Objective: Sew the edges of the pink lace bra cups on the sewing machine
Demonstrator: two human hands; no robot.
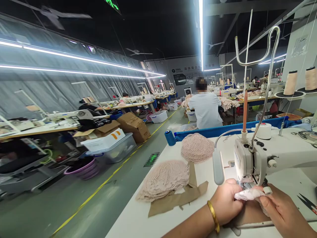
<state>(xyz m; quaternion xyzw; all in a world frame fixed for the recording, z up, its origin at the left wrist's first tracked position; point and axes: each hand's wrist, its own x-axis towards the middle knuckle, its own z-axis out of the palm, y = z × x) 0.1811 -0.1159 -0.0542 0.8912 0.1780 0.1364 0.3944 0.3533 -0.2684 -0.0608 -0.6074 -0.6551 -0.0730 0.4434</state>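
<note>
Shiny gold-coloured bangle [213,216] curving around left wrist [220,211]; both forearms [190,224] bare, fingers [235,190] ungloved.

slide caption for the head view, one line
Left hand and right hand hold pale fabric at a sewing machine, with pinkish lace pieces stacked nearby.

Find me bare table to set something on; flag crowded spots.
White tabletop is bare between the flat brown pieces and left forearm, and from those pieces to the long grey lamp. Crowded: the beige lace stacks, and under the white sewing machine, where left hand and right hand hold pale fabric.
</note>
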